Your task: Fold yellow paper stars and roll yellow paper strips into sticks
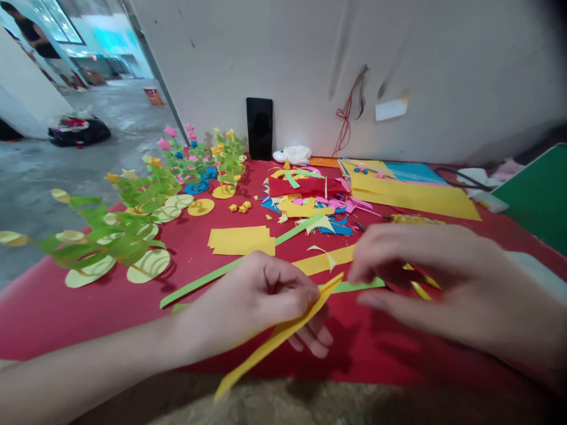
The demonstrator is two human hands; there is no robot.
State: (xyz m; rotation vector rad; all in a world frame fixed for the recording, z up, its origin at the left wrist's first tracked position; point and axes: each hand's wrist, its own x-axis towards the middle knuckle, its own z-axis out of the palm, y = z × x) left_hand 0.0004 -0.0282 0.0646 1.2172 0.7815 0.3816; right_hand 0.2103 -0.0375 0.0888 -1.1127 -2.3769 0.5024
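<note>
My left hand [266, 298] is closed in a pinch on a long folded yellow paper strip [274, 339], which slants down toward the table's near edge. My right hand [425, 271] hovers just right of the strip's upper tip, fingers curled and close together; thin yellow strips [420, 289] show under its fingers, but whether it grips them is unclear. Both hands are over the red table cover [88, 313]. A long green paper strip [230, 268] lies flat just beyond my left hand.
Green paper plants on round bases [110, 242] line the left side, with more at the back [225, 162]. A yellow sheet stack [241, 240], a scrap pile [310, 200], large yellow sheets [411, 192], a black phone [259, 128] against the wall, and a green board [535, 198].
</note>
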